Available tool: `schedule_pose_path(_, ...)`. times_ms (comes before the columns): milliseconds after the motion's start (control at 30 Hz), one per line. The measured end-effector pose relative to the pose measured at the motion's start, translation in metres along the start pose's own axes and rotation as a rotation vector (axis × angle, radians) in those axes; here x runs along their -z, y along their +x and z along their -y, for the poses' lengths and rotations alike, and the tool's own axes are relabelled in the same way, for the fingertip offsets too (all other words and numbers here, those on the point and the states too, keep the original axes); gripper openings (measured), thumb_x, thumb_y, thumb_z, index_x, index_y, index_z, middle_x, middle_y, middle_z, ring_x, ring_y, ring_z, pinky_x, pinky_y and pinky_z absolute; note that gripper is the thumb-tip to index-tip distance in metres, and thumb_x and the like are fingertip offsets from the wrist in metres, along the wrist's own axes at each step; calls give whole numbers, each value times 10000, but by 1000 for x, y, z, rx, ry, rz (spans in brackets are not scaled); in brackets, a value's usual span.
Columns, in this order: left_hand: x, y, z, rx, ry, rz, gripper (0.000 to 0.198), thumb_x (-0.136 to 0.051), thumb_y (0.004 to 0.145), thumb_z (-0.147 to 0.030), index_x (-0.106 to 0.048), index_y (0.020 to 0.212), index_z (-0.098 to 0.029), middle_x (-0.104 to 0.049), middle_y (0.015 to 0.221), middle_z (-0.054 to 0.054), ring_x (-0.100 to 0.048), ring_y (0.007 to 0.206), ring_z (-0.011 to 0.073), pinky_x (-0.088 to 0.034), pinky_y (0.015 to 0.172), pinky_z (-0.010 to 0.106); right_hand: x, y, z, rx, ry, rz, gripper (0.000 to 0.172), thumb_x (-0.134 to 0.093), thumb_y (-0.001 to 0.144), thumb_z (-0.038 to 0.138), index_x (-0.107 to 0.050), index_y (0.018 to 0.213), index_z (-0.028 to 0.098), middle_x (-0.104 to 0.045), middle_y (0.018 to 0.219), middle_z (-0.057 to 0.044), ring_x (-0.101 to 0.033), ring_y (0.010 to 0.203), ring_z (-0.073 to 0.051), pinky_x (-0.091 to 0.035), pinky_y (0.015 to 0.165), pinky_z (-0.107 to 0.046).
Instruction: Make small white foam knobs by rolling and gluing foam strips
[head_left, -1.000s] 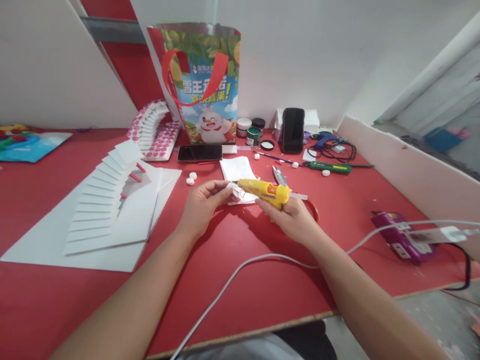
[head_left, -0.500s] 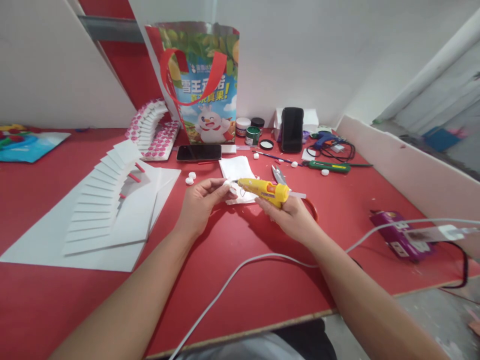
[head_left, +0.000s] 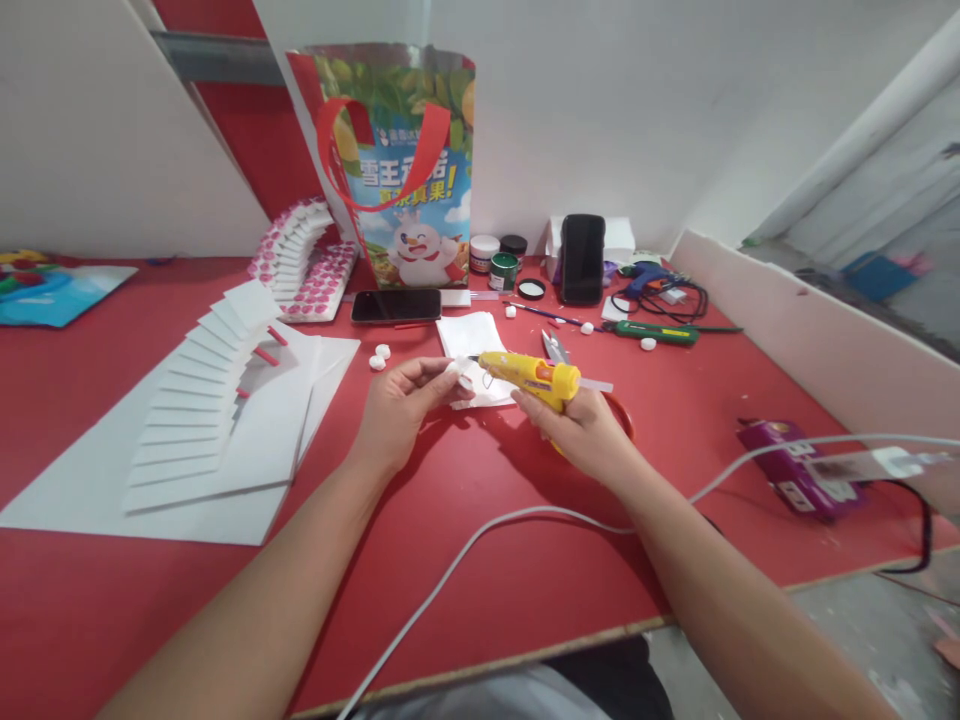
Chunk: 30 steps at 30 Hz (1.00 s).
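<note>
My left hand (head_left: 394, 415) is closed, its thumb and fingers pinching a small white piece (head_left: 460, 368) whose exact kind I cannot make out. Wrapped round the handle of a yellow hot glue gun (head_left: 534, 377) is my right hand (head_left: 585, 430). The gun points left, its nozzle at or very near the white piece; whether they touch is unclear. A clear glue stick (head_left: 598, 385) sticks out of its back. Beneath the nozzle lie white paper sheets (head_left: 469, 332). Partly hidden behind the gun are scissors (head_left: 553, 347). Two small white lumps (head_left: 380, 357) sit left of the sheets.
A curved white stepped model (head_left: 187, 400) rests on white boards (head_left: 75, 500) at left. Behind stand a printed bag (head_left: 420, 230), paint jars (head_left: 504, 270) and an upright phone (head_left: 583, 260); another phone (head_left: 396, 305) lies flat. A white cable (head_left: 480, 530) crosses the front, near a purple box (head_left: 787, 475).
Both hands keep nearly the same pose. The glue gun has shifted very slightly relative to the white piece, and the whole view has drifted a little.
</note>
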<state>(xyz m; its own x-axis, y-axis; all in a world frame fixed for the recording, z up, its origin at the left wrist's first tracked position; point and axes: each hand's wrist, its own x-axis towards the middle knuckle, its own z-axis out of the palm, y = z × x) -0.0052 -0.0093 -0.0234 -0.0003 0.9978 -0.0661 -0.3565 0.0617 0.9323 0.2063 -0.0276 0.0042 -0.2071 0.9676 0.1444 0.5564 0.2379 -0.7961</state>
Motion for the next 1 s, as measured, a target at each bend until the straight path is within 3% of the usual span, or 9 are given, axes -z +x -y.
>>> schedule_pose_path(367, -1, 1, -1, -11, 9, -7, 296, -855, 701, -323, -746, 905, -138, -763, 762, 48, -720, 705, 157, -596, 809, 330, 4, 0, 0, 11, 185, 17, 384, -574, 905, 521, -533, 710, 192, -454, 535, 37, -391, 487, -96, -317, 470, -249)
schedule_pose_path(633, -1, 1, -1, -12, 6, -5, 301, -852, 704, -324, -746, 917, -139, -765, 791, 53, -720, 721, 165, -593, 812, 339, 3, -2, 2, -15, 43, 49, 514, -556, 902, 531, -411, 535, 200, -372, 499, 37, -334, 468, -83, -260, 458, -262)
schedule_pose_path(1000, -1, 0, -1, -16, 10, -3, 318, -850, 709, -342, -737, 925, -137, -757, 775, 51, -726, 724, 173, -597, 823, 361, 14, 3, -2, -116, 121, -53, 490, -618, 840, 590, -474, 591, 194, -427, 516, 29, -366, 480, -90, -288, 456, -250)
